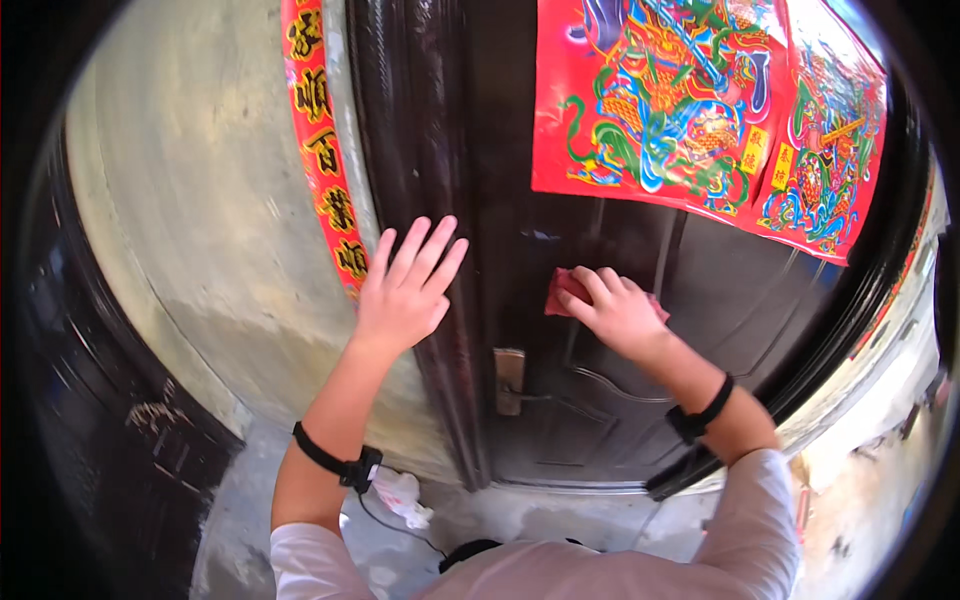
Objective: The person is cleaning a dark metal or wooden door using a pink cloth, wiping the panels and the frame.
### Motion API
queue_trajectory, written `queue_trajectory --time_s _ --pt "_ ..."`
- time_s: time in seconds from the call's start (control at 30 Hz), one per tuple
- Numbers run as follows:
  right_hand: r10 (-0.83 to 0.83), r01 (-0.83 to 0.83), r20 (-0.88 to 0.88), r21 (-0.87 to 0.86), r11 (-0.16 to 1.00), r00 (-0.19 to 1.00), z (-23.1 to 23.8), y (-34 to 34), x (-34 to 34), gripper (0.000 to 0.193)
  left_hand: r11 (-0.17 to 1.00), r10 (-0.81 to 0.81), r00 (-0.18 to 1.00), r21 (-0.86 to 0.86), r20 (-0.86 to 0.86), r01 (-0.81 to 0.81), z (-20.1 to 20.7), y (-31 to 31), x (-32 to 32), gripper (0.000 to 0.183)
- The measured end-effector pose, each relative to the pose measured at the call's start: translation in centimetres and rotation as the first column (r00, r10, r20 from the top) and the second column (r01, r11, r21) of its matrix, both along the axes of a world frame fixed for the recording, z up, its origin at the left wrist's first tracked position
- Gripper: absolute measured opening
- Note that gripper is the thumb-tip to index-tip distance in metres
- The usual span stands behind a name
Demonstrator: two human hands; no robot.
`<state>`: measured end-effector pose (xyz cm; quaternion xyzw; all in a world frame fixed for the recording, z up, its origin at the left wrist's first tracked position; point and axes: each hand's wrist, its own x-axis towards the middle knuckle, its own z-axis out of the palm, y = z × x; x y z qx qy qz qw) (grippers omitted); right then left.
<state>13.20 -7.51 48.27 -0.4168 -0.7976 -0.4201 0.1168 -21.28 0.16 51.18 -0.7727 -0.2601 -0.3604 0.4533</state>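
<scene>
holding red cloth to door, right hand curled

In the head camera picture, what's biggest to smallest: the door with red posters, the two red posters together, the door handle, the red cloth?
1. Door
2. Two red posters
3. Door handle and red cloth: unsure, because the right hand covers part of the cloth.

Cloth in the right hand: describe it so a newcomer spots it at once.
Find the dark door, then the big red posters on its upper part. Below them, the right hand holds a cloth at the door. It is small, plain and dull red, unlike the glossy, patterned posters.
</scene>
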Motion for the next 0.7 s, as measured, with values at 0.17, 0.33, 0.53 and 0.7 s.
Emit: queue_trajectory --time_s 0.17,0.33,0.53,0.7 --pt "0.132 -0.1 -0.21 0.159 0.982 0.969 13.9 -2.8 -2.1 0.042 0.997 -0.06 0.997 0.041 0.045 0.058 5.4 1.9 -5.4 0.076" --pt "0.342 -0.123 -0.258 0.609 0.783 0.903 30.8 -1.8 -6.4 0.042 0.95 -0.265 0.93 -0.093 0.253 0.297 7.9 3.7 -2.9 0.086" --pt "0.602 -0.241 -0.467 0.623 0.744 0.648 42.1 7.2 -15.0 0.05 0.971 -0.213 0.9 -0.021 0.38 0.238 5.4 5.8 -0.1 0.085" --pt "0.638 0.033 -0.376 0.876 0.482 0.672 39.4 14.1 -20.6 0.048 0.94 -0.286 0.869 -0.057 0.404 0.336 4.6 6.7 0.5 0.083"
